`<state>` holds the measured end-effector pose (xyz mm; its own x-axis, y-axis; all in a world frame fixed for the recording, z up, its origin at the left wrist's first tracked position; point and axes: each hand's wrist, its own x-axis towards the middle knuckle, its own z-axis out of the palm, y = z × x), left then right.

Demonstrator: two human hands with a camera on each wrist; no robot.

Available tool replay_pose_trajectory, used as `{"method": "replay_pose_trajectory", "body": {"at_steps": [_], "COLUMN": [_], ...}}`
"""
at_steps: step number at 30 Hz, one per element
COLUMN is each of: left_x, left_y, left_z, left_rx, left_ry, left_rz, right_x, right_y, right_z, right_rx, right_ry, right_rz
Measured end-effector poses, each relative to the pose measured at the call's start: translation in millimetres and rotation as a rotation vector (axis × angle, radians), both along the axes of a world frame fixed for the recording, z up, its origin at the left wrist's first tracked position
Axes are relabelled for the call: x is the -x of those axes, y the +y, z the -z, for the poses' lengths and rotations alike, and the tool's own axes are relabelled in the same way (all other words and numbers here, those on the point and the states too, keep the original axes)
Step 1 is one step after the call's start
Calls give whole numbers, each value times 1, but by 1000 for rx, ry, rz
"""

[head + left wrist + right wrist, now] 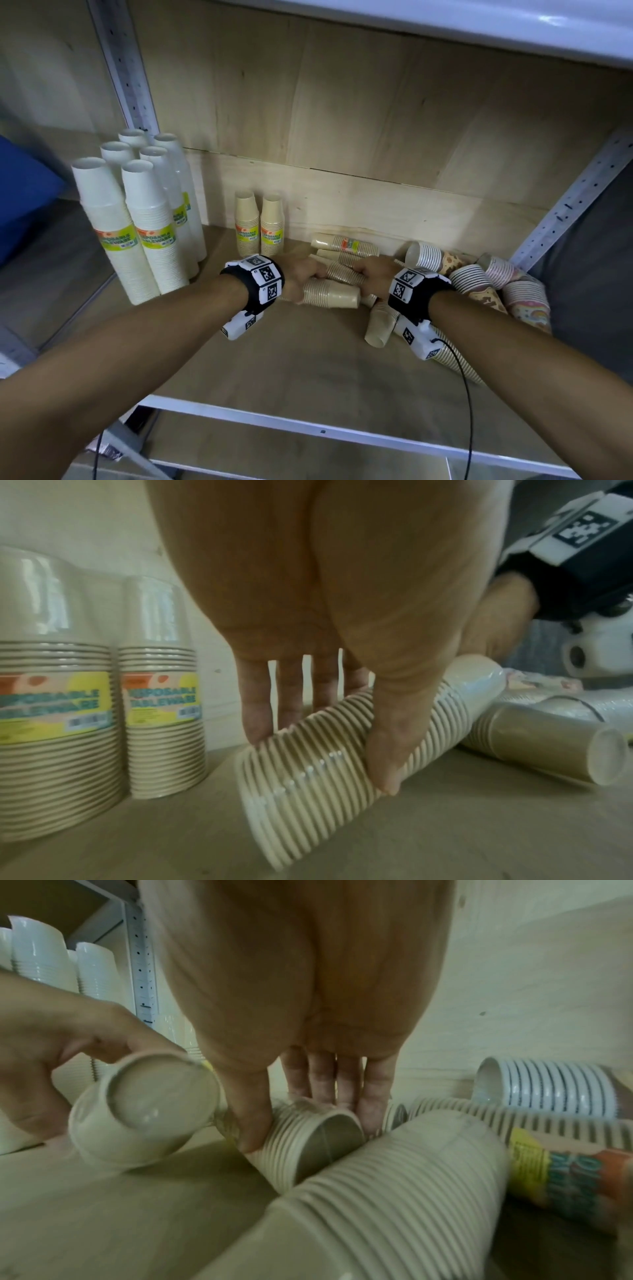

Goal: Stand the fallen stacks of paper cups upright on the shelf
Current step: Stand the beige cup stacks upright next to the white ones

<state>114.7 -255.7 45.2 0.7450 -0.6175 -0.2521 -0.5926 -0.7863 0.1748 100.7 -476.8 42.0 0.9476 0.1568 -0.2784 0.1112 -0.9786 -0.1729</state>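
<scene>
The wooden shelf (274,370) is bare at the front, with a white metal edge. Just past that, both hands are down among the fallen cups.

The left hand (303,277) grips a tan stack (342,750) that lies tilted on the board. Its thumb presses one side and its fingers (255,718) curl round the other, right on the ridged rims. The right hand (371,274) pinches a second tan stack (301,1139) the same way, near its open mouth.

These stacks look very light. Paper is soft, so a hard squeeze could dent the cups. Each stack is wrapped in shiny clear plastic, which looks a bit slippery. I think the best place to hold is the middle, on the bumpy rims, where fingers can catch. The stack is fat at one end and thin at the other, so it should sit on the fat end.

More tan stacks lie flat beside and behind the hands. To the right is a heap of patterned stacks (507,287), all tipped over and leaning on each other.

Farther back, two short tan stacks (260,222) already stand up by the wall. I would put the next ones next to them. On the left, tall white stacks (137,219) stand close together.

Behind it all is a pale wooden back wall, and another shelf hangs above. The metal posts have little holes.
</scene>
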Motion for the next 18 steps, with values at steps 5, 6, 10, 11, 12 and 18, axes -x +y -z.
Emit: {"method": "replay_pose_trajectory", "body": {"at_steps": [5,6,10,11,12,18], "left_x": [-4,-5,-7,-8,-8,-5], "left_y": [16,19,26,27,28,28], "left_z": [-15,-19,-28,-28,-28,-15], "left_rx": [146,193,386,434,478,644], "left_ry": [39,53,79,85,93,140], "left_rz": [-98,-127,-252,-284,-315,-448], "right_x": [6,7,12,12,14,19], "right_y": [-4,-2,8,11,15,44], "right_z": [-13,-15,-19,-18,-18,-6], "right_rx": [-125,-141,-239,-273,-306,-516], "right_ry": [-49,-70,-176,-190,-194,-230], "right_rz": [95,112,209,232,253,378]}}
